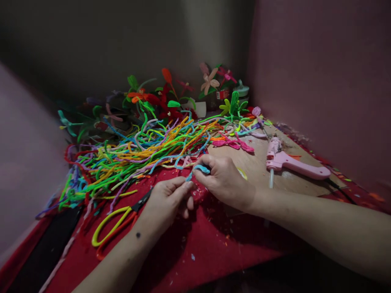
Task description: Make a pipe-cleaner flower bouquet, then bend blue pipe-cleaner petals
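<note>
This looks like a small craft corner for making fuzzy flowers. A bench (232, 260) with a red top sits close to a pink wall (320, 81) and a dark wall (106, 44). A big messy heap of bright fuzzy sticks (159, 152) covers much of it. There are scissors (132, 210), and a pink glue gun (301, 165) on a brown board (293, 183). Finished-looking flowers (209, 82) stand at the back, and tiny scraps (193, 257) are sprinkled about. I can't tell if it's in a home or a shop.

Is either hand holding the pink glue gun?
No, the left hand and right hand pinch a blue strip; the glue gun lies apart.
</note>
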Demonstrator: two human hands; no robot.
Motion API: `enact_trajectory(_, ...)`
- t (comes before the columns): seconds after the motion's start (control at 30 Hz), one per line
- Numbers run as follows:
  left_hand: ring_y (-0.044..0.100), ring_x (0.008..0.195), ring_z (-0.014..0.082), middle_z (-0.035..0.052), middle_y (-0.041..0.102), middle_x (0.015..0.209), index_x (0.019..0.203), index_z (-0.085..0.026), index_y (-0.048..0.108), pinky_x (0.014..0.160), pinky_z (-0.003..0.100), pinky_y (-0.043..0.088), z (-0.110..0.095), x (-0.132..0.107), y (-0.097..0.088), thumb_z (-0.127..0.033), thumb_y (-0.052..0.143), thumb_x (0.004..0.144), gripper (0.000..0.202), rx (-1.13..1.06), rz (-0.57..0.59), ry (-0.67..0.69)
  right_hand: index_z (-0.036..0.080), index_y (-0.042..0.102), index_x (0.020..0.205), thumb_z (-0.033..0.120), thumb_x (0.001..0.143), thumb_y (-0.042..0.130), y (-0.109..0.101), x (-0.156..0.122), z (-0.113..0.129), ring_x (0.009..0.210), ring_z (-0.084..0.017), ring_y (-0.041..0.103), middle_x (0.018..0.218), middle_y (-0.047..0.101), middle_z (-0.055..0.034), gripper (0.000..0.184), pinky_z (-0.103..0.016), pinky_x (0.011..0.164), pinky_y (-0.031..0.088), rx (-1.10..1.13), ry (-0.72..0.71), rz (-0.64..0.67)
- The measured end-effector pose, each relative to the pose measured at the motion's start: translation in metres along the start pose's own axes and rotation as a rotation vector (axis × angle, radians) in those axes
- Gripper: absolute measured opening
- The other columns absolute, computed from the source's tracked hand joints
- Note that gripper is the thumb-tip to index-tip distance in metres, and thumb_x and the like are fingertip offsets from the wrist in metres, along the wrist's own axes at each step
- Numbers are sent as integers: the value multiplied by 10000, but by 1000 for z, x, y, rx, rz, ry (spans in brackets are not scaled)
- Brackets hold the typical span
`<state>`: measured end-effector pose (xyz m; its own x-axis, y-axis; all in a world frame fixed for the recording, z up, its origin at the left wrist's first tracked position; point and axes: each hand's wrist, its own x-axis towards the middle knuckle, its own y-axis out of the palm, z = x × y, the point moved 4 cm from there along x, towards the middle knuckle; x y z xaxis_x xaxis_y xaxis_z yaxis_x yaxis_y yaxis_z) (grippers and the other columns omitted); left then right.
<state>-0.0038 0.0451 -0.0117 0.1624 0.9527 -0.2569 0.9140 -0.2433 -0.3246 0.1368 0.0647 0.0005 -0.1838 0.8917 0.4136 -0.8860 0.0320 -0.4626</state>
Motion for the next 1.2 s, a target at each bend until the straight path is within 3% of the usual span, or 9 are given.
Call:
enact_trajectory(0.17, 465, 401, 74, -33, 567, 494, 719, -156, 570, 460, 188, 363, -8, 8, -26, -318, 578, 795, 179, -64, -107, 147, 130, 613, 620, 330, 833, 543, 11, -5, 3, 481, -66, 428, 507, 507, 26, 301, -203, 479, 299, 68, 57, 221)
enact_trajectory(0.3, 465, 387, 75, -49, 562, 493, 722, -175, 515, 432, 187, 361, -26, 16, -19, -351, 563, 808, 202, -51, -23, 166, 142, 605, 549, 311, 810, 583, 25, -27, 26, 479, -81, 455, 504, 550, 13, 311, -229, 468, 296, -60, -479, 418)
enact_trajectory(0.43, 461, 345, 91, -26, 564, 455, 649, -173, 484, 371, 196, 321, -50, 32, 4, -367, 556, 790, 250, 102, 32, 104, 177, 547, 485, 281, 810, 535, 23, -39, 37, 481, -110, 481, 480, 553, 2, 341, -267, 455, 299, -120, -785, 275)
enact_trajectory(0.57, 420, 332, 69, -48, 498, 404, 561, -162, 477, 362, 186, 288, -62, 50, 12, -315, 608, 702, 245, 96, -31, 122, 175, 542, 552, 252, 871, 442, -10, -15, 32, 554, -122, 507, 543, 543, -19, 343, -263, 571, 387, -67, -596, -148)
enact_trajectory(0.67, 425, 314, 70, -45, 515, 405, 572, -164, 475, 350, 186, 272, -62, 55, 13, -319, 583, 706, 232, 88, -29, 158, 122, 625, 893, 238, 842, 519, -41, 11, 17, 853, -199, 547, 857, 623, -103, 165, -330, 784, 423, -205, -342, -454)
enact_trajectory(0.77, 436, 294, 79, -24, 564, 426, 621, -170, 470, 327, 184, 246, -60, 53, 13, -371, 554, 746, 251, 102, -14, 143, 116, 606, 1090, 241, 794, 615, -52, 35, -4, 970, -224, 535, 1040, 612, -138, 321, -345, 838, 414, -253, -165, -398)
enact_trajectory(0.83, 443, 292, 80, -23, 571, 425, 640, -173, 463, 325, 177, 251, -60, 51, 13, -380, 559, 747, 252, 101, -21, 133, 146, 664, 956, 185, 830, 564, -50, 45, -20, 829, -168, 577, 885, 658, -83, 166, -291, 761, 428, -181, -89, -232)
enact_trajectory(0.97, 438, 285, 79, -30, 576, 432, 670, -186, 437, 323, 170, 249, -65, 52, 15, -359, 574, 725, 228, 85, -19, 125, 147, 685, 805, 156, 856, 517, -52, 53, -35, 722, -133, 577, 760, 664, -52, 176, -260, 698, 411, -155, -84, -197)
enact_trajectory(1.2, 481, 325, 109, 6, 594, 491, 646, -197, 439, 369, 214, 304, -58, 87, 37, -350, 468, 801, 219, 285, -57, 209, 135, 665, 841, 202, 881, 504, -76, 45, -16, 844, -175, 548, 842, 649, -82, 179, -301, 803, 406, -254, -282, -547)
